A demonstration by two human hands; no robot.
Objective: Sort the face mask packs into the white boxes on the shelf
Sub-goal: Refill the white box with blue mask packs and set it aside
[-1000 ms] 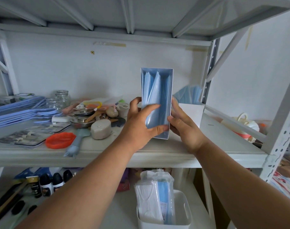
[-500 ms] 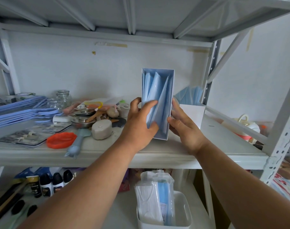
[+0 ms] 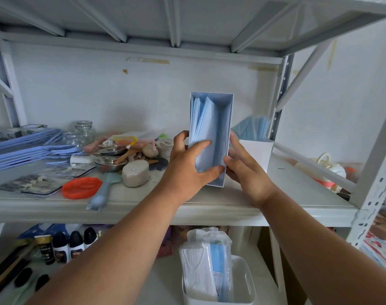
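Your left hand (image 3: 188, 167) has slid deeper, fingers now curled round the blue mask packs (image 3: 206, 137) inside the white box (image 3: 229, 137); your right hand (image 3: 246, 167) grips its side, above the shelf (image 3: 209, 212); packs seating.

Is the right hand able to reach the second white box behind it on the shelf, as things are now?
Probably yes, but not at once. The right hand grips the tall box together with the left hand. The second white box stands just behind it, with nothing between them.
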